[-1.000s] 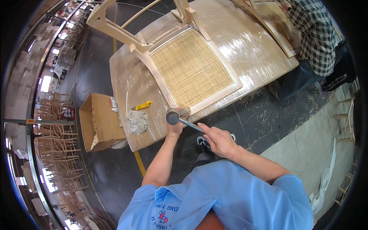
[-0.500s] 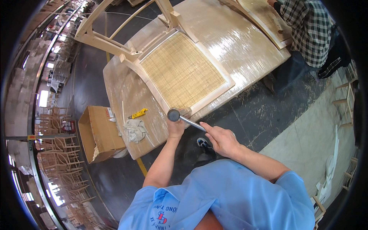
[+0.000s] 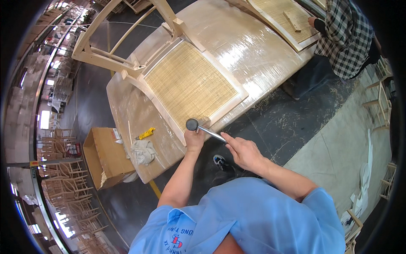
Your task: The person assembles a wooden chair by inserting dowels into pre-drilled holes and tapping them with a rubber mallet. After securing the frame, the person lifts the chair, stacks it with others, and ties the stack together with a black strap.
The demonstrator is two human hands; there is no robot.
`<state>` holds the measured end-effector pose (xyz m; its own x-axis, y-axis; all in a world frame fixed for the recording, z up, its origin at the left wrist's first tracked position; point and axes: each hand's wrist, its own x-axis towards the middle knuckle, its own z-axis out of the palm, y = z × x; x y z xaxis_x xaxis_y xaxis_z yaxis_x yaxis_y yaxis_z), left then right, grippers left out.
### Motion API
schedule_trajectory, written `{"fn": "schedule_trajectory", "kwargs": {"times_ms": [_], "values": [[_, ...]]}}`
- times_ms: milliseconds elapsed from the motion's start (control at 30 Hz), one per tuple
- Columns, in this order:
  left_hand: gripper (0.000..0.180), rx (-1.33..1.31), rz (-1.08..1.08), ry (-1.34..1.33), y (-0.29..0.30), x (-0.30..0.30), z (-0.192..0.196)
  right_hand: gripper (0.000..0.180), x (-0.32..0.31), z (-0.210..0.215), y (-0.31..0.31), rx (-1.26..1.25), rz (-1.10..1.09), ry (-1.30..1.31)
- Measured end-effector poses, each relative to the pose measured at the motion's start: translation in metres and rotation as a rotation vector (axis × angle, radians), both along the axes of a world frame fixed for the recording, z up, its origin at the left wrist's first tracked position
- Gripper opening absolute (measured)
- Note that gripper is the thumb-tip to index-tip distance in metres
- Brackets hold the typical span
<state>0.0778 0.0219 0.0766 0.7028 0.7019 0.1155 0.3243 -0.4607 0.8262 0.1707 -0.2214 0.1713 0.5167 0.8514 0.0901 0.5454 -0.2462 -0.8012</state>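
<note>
A wooden chair frame with a woven cane seat (image 3: 190, 82) lies on the plastic-wrapped table. My right hand (image 3: 244, 152) is wrapped round the handle of a mallet (image 3: 211, 133) with a metal shaft and a round dark head. The mallet head is over the seat's near corner and partly covers my left hand (image 3: 194, 142). My left hand is closed at that corner on a small wooden block (image 3: 204, 122), which rests on the seat's near edge. The head hides some of the left fingers.
On the table's left end lie a yellow-handled tool (image 3: 146, 134) and a crumpled white cloth (image 3: 144, 151). An open cardboard box (image 3: 108, 154) stands beside it. At the far right, a person in a checked shirt (image 3: 347, 40) is at another cane panel (image 3: 287, 19). Stacked chairs (image 3: 69, 182) line the left.
The table and chair frame have shifted left and slightly down in view. My hands and the mallet keep nearly the same pose. The other person's hand now shows beside the far panel.
</note>
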Motion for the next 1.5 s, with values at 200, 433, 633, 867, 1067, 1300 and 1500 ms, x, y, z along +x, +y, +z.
{"fn": "schedule_trajectory", "kwargs": {"times_ms": [200, 433, 633, 867, 1067, 1300, 1500], "values": [[0.023, -0.034, 0.002, -0.031, -0.003, 0.014, 0.004, 0.049, 0.011, 0.001, -0.002, 0.050, -0.005, -0.013], [0.021, -0.008, -0.010, -0.035, -0.009, 0.034, -0.006, 0.049, 0.022, -0.009, -0.010, 0.103, -0.052, -0.028], [0.025, 0.310, -0.059, 0.065, -0.017, 0.057, -0.004, 0.047, 0.028, 0.013, -0.023, 0.082, -0.066, -0.023], [0.019, 0.005, -0.064, -0.083, -0.031, 0.080, 0.000, 0.045, 0.040, 0.010, -0.028, 0.148, -0.131, 0.013], [0.020, 0.022, -0.070, 0.001, -0.033, 0.104, 0.000, 0.048, 0.057, 0.007, -0.035, 0.019, -0.160, -0.027], [0.026, 0.046, -0.075, -0.013, -0.033, 0.136, -0.019, 0.049, 0.071, 0.003, -0.042, -0.033, -0.230, -0.032], [0.021, -0.024, -0.016, -0.058, -0.041, 0.145, -0.012, 0.051, 0.077, -0.004, -0.043, 0.011, -0.263, -0.056]]}}
